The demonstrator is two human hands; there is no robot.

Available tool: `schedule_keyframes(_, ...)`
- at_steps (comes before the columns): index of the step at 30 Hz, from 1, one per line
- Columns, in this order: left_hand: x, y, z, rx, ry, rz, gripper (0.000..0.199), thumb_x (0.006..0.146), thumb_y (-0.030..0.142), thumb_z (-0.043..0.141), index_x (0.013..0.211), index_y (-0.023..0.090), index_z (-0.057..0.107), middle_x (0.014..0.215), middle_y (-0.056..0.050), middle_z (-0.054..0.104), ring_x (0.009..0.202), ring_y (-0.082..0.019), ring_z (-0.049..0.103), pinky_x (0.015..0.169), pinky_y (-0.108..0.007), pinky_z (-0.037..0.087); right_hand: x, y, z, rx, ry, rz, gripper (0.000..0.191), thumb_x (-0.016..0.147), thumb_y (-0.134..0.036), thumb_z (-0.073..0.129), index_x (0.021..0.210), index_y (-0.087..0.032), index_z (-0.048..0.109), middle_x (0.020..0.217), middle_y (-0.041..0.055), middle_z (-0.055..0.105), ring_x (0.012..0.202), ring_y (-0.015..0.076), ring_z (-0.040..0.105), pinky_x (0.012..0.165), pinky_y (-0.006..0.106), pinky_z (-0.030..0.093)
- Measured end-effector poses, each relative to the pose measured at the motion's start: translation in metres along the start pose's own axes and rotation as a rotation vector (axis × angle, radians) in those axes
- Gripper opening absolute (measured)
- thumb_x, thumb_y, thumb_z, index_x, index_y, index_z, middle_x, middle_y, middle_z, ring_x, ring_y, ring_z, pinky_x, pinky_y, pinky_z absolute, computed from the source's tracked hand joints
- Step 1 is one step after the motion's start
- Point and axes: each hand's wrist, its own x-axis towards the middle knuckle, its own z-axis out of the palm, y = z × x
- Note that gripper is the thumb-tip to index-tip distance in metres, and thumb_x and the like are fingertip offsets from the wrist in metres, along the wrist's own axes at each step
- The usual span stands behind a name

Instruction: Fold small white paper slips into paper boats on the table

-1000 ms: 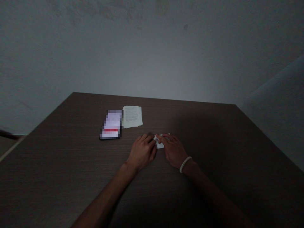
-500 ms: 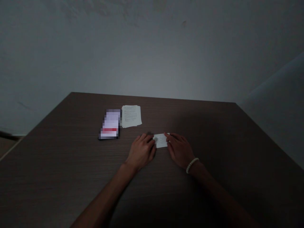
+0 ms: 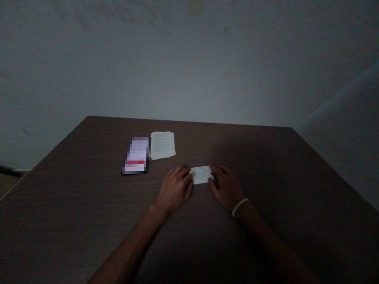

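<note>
A small white piece of paper (image 3: 200, 174) with lines of text lies on the table between my two hands. My left hand (image 3: 175, 186) is at its left edge, fingers bent and closed on that side. At the opposite edge, my right hand (image 3: 227, 186) grips the paper between thumb and fingertips; a beaded bracelet (image 3: 240, 206) circles that wrist. The fingers partly cover both ends of the paper. Beyond my left hand sits a stack of printed paper sheets (image 3: 162, 145), its edges slightly uneven.
A phone (image 3: 136, 154) with a lit, pixelated screen lies left of the stack, close against it. The dark wooden table (image 3: 89, 217) reaches back to a grey wall (image 3: 189, 71). My right arm's side of the table is in deep shadow.
My right fingers have drawn back slightly toward the paper's right edge, so more of its text shows. My left hand, the phone and the stack keep their places on the table.
</note>
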Motion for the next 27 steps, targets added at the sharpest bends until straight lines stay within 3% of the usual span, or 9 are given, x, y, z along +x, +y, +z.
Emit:
schedule_keyframes(7,0.0,0.001,-0.001,0.009,0.001,0.0,0.015,0.091,0.023,0.049,0.088,0.017,0.064,0.113,-0.009,0.063,0.101,-0.026,0.051,0.084,-0.041,0.045,0.001,0.001,-0.003,-0.03,-0.033,-0.106,0.036,0.09,-0.02,0.05,0.126,-0.015,0.052,0.116,0.011,0.065,0.115,0.0259,0.05,0.097,0.042,0.04)
schedule_keyframes(10,0.0,0.001,-0.001,-0.004,0.004,0.006,0.016,0.091,0.022,0.049,0.088,0.017,0.064,0.111,-0.009,0.064,0.1,-0.025,0.052,0.084,-0.041,0.044,0.005,-0.001,-0.008,-0.061,-0.115,-0.231,0.033,0.089,-0.012,0.047,0.121,-0.015,0.055,0.127,0.0111,0.06,0.119,0.0246,0.048,0.101,0.041,0.037)
schedule_keyframes(14,0.0,0.001,-0.002,-0.004,-0.006,-0.005,0.017,0.092,0.023,0.048,0.089,0.017,0.064,0.11,-0.008,0.064,0.099,-0.025,0.051,0.083,-0.04,0.044,0.013,-0.006,-0.012,-0.073,-0.244,-0.345,0.043,0.082,-0.004,0.047,0.123,-0.016,0.054,0.137,0.0088,0.053,0.121,0.0239,0.045,0.101,0.04,0.037)
schedule_keyframes(21,-0.001,0.001,-0.002,-0.001,-0.004,-0.01,0.018,0.093,0.024,0.047,0.091,0.018,0.064,0.107,-0.007,0.064,0.101,-0.025,0.051,0.086,-0.041,0.044,0.022,-0.017,-0.016,-0.153,-0.353,-0.398,0.054,0.074,-0.005,0.053,0.127,-0.015,0.049,0.145,0.0088,0.044,0.12,0.026,0.043,0.099,0.041,0.038)
schedule_keyframes(27,0.0,0.002,-0.001,0.009,0.007,-0.012,0.017,0.092,0.023,0.048,0.091,0.018,0.064,0.108,-0.008,0.063,0.102,-0.025,0.052,0.085,-0.041,0.044,0.021,-0.026,-0.021,-0.267,-0.339,-0.419,0.044,0.077,-0.006,0.052,0.12,-0.016,0.053,0.145,0.0067,0.044,0.116,0.0279,0.044,0.096,0.042,0.038)
